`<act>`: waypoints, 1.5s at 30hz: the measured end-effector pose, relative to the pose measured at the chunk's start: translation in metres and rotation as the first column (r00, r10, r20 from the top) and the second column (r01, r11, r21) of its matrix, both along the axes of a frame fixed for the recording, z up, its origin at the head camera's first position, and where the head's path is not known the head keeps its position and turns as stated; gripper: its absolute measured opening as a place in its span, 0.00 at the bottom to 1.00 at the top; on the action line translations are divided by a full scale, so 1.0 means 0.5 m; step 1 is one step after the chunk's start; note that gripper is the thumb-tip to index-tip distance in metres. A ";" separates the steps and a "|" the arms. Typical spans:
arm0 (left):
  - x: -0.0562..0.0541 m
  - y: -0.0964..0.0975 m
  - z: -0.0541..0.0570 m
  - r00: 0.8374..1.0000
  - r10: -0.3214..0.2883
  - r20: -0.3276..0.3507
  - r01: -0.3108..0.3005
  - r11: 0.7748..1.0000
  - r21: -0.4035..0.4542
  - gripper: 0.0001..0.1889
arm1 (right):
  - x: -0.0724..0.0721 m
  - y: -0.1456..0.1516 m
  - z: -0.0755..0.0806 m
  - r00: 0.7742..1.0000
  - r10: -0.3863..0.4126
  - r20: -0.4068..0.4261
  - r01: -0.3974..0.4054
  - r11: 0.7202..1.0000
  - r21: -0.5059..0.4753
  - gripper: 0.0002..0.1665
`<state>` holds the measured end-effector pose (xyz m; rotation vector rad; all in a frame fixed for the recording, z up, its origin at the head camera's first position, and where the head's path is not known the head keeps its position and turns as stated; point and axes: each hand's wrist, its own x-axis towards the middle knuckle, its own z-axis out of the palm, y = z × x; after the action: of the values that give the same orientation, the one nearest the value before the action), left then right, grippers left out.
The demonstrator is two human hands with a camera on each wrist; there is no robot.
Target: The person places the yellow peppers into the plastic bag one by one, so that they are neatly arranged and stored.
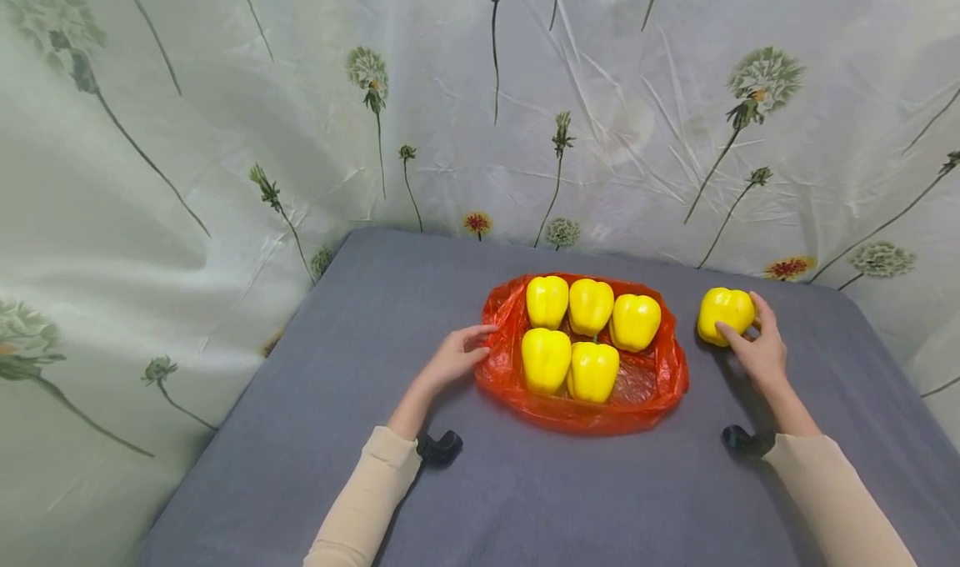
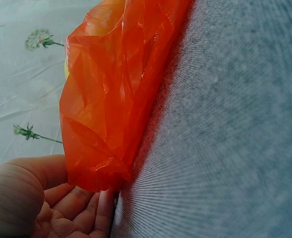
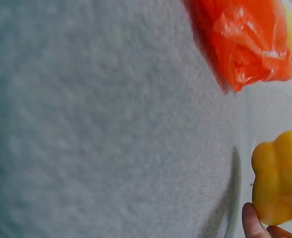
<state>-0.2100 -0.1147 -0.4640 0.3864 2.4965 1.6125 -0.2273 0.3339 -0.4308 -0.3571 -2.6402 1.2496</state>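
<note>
On the right, my right hand (image 1: 759, 346) grips a yellow bell pepper (image 1: 726, 313), thumb on the near side and fingers around the far right. The same bell pepper (image 3: 279, 178) shows in the right wrist view, raised over the cloth, with fingertips at its lower side. My left hand (image 1: 455, 357) is at the left end of a red plastic bag (image 1: 600, 417), fingers loosely extended and touching it. In the left wrist view the bag's crumpled end (image 2: 101, 163) lies between thumb and fingers. Several more yellow bell peppers (image 1: 547, 358) stand in two rows inside the bag, its mouth spread wide.
A grey cloth (image 1: 315, 434) covers the table. Behind it hangs a pale curtain (image 1: 637, 92) printed with dandelions. Within the bag, bare red plastic (image 1: 637, 381) shows at the front right. Dark wrist-worn devices (image 1: 441, 449) sit under both forearms.
</note>
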 end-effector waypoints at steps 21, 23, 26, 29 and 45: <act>0.000 0.001 0.001 1.000 0.006 -0.007 -0.006 1.000 0.006 0.21 | 0.058 -0.038 0.028 0.993 0.112 -0.039 -0.114 0.992 -0.059 0.46; -0.001 0.001 0.000 1.000 0.010 -0.005 -0.010 1.000 0.001 0.21 | 0.063 -0.042 0.030 0.991 0.122 -0.054 -0.125 0.990 -0.067 0.45; -0.001 0.001 -0.001 1.000 0.012 -0.003 -0.012 1.000 -0.004 0.21 | 0.073 -0.045 0.032 0.989 0.134 -0.059 -0.139 0.987 -0.080 0.45; 0.001 0.000 -0.003 1.000 0.006 0.002 -0.006 1.000 -0.009 0.21 | 0.088 -0.051 0.034 0.987 0.149 -0.053 -0.153 0.983 -0.100 0.45; 0.007 0.000 0.001 1.000 -0.022 -0.015 0.022 1.000 0.017 0.21 | 0.139 -0.098 0.024 0.967 0.243 -0.081 -0.252 0.957 -0.145 0.46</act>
<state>-0.2067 -0.1149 -0.4633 0.4281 2.4817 1.6303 -0.1579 0.2847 -0.4190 -0.0063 -2.6035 1.5189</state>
